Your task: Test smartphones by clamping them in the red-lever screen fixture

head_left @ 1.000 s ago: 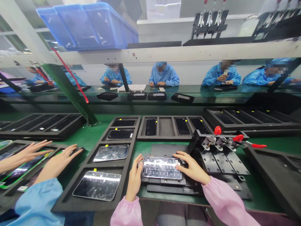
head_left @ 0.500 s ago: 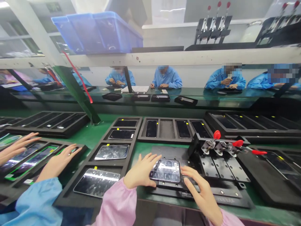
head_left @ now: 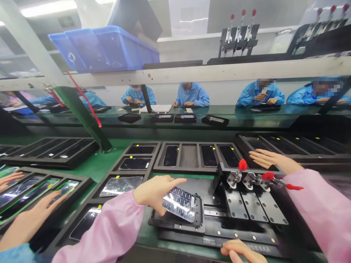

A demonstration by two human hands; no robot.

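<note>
While the right hand lies open and empty at the near edge of a flat black metal fixture, the left hand hovers at a glossy, film-covered rectangular phone panel tilted on that fixture (thumb at its edge, fingers loose; any actual grip cannot be told). To the right, a pink-sleeved co-worker's hand spreads above a black phone tray.

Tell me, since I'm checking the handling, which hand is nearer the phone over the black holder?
Left. The left hand touches the phone at its left end, while the right hand lies well off to the right, past the red-handled clamps.
</note>
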